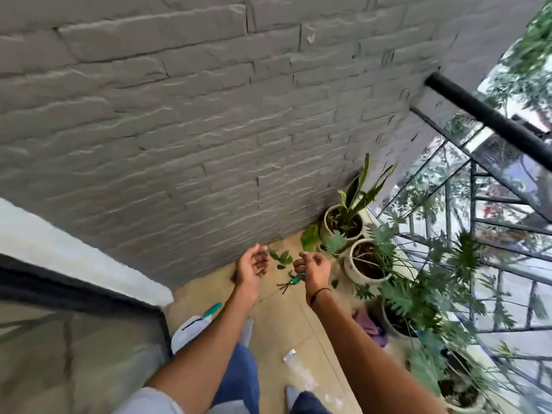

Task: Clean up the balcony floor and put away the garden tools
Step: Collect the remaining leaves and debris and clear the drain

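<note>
Hand rake (289,284) lay on floor tiles (277,330) just below right hand (313,265); both hands' fingers loosely curled, holding nothing, left hand (249,268) alongside. Likely light, rigid; teal handle the place to grip. Fallen leaves (282,257) beyond fingertips, limp.

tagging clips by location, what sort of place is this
Most likely a home balcony: a black metal railing with trees beyond, potted plants lined along it, a grey brick wall, and a tiled floor.
</note>
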